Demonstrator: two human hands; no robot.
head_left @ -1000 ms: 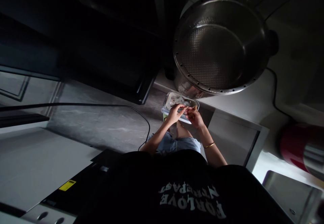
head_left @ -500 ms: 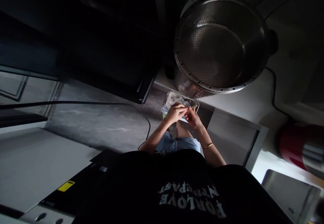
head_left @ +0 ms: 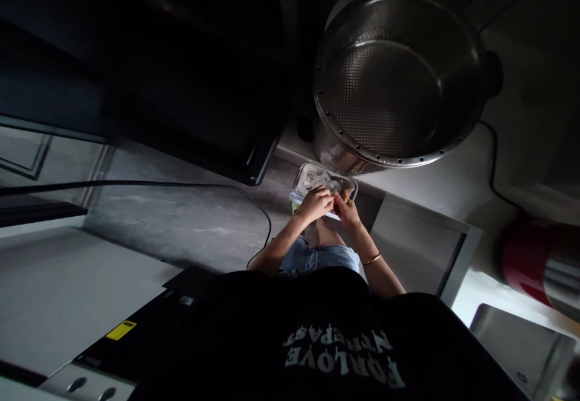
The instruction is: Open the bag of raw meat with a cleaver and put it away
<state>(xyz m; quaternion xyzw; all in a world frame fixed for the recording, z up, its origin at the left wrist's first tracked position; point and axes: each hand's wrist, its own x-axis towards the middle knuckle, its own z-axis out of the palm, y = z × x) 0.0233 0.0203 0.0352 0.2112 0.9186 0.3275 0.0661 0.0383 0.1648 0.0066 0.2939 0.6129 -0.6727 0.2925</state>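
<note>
My left hand (head_left: 317, 203) and my right hand (head_left: 348, 212) meet in front of me, low over an open bin-like container (head_left: 296, 197). The fingers of both are closed together, fingertips touching or nearly so. Whatever is pinched between them is too small and dim to name. By the right fingers shows a brownish piece (head_left: 345, 195); I cannot tell whether it is held or lies in the container. Crumpled pale, see-through material (head_left: 314, 176) fills part of the container. A gold bracelet (head_left: 372, 259) circles my right wrist.
A large steel pot (head_left: 399, 164) with a perforated rim stands on the pale counter (head_left: 408, 191) just beyond the container. A black cable (head_left: 194, 184) runs across at left above the grey floor (head_left: 181, 220). A dark appliance or cabinet (head_left: 217, 129) juts in at upper left; a red canister-like object (head_left: 525, 253) is at right.
My hands have drawn closer together and the right fingers have curled in more. More of the brownish piece shows. The view has shifted slightly.
</note>
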